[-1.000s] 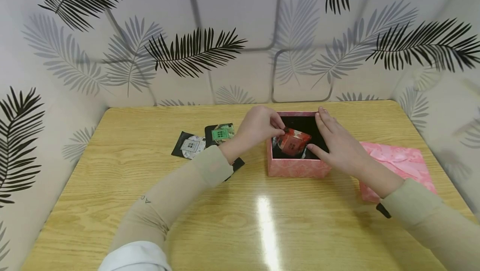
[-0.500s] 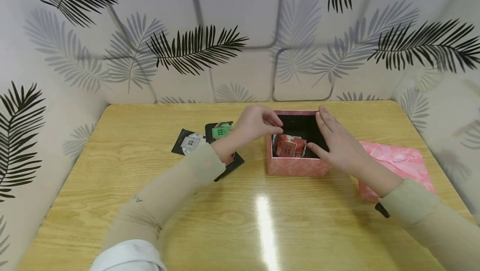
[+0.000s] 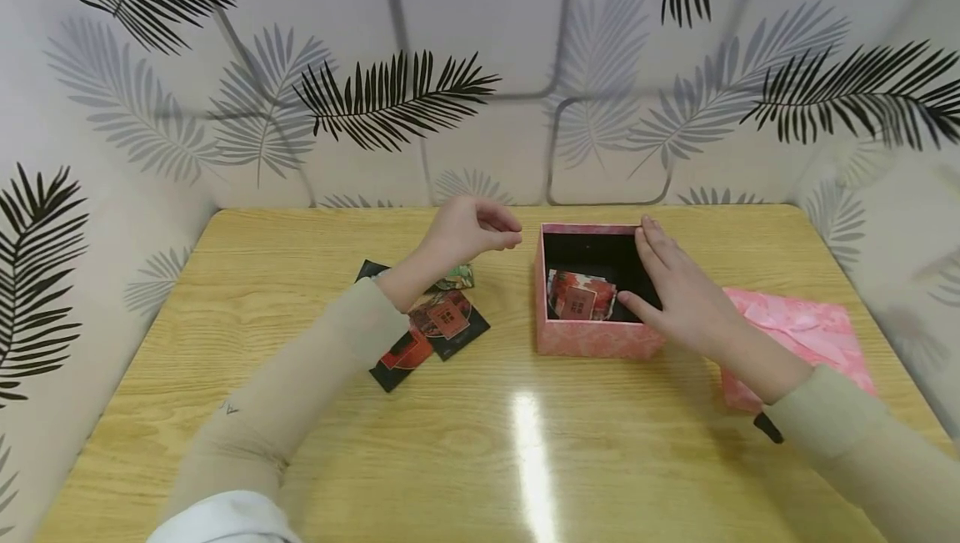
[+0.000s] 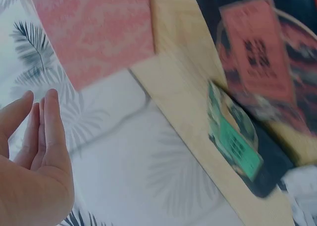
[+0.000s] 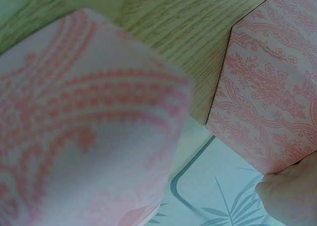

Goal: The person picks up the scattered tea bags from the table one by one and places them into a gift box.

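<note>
My left hand (image 3: 474, 230) hovers left of the pink patterned box (image 3: 600, 341), holding nothing. Its fingers are lightly bent, the thumb apart from them in the left wrist view. Straight fingers of my right hand (image 3: 678, 293) rest along the box's right rim, thumb by the front edge. Inside the black-lined box, a red printed sachet (image 3: 579, 299) lies at the front left. More sachets lie on the table beneath my left forearm: a dark red one (image 3: 450, 319), a bright red one (image 3: 407, 351) and a green-labelled one (image 4: 237, 151). The forearm partly hides them.
Right of the box lies its pink lid (image 3: 813, 330) with a ribbon bow, partly behind my right forearm. It fills the left of the right wrist view. A leaf-patterned cloth (image 3: 480, 134) hangs behind the wooden table (image 3: 600, 443).
My left hand let go of the red sachet, which dropped flat into the box, then moved left out of the box. My right hand stays on the rim.
</note>
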`<state>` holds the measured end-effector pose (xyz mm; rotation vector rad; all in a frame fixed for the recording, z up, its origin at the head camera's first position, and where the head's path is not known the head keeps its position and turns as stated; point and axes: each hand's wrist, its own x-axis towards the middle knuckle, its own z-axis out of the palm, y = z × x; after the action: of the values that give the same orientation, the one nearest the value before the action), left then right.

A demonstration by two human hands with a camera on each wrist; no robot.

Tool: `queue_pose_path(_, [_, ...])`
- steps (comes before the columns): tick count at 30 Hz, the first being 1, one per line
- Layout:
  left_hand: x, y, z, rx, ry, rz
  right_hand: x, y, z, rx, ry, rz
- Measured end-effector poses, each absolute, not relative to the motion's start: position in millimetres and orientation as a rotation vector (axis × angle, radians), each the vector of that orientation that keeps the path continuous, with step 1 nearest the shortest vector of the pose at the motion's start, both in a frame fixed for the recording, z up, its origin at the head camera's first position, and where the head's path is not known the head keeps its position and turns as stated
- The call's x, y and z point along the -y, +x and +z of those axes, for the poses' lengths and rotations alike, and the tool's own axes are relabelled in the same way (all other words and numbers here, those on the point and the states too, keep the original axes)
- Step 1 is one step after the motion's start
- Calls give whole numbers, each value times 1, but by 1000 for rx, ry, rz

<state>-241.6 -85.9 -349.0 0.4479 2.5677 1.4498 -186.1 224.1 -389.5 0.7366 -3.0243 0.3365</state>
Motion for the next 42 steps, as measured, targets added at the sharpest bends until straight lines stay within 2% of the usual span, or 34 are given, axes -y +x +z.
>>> queue_pose_path(15, [144,-257,-357,-2713,309,1363,-225,-186,-391,3017,733,326])
queue_pose_path(25, [173,-258,-375,-2727,194,1317,-225,-186,-392,3003,740,329])
queue_pose_path(37, [183,-268,-402,-2763,52,1287,-226,-186,-393,2981,749,329])
queue_pose_path(42, [176,-278,-413,-2733,77,1284,-226,-186,-393,2985,747,327])
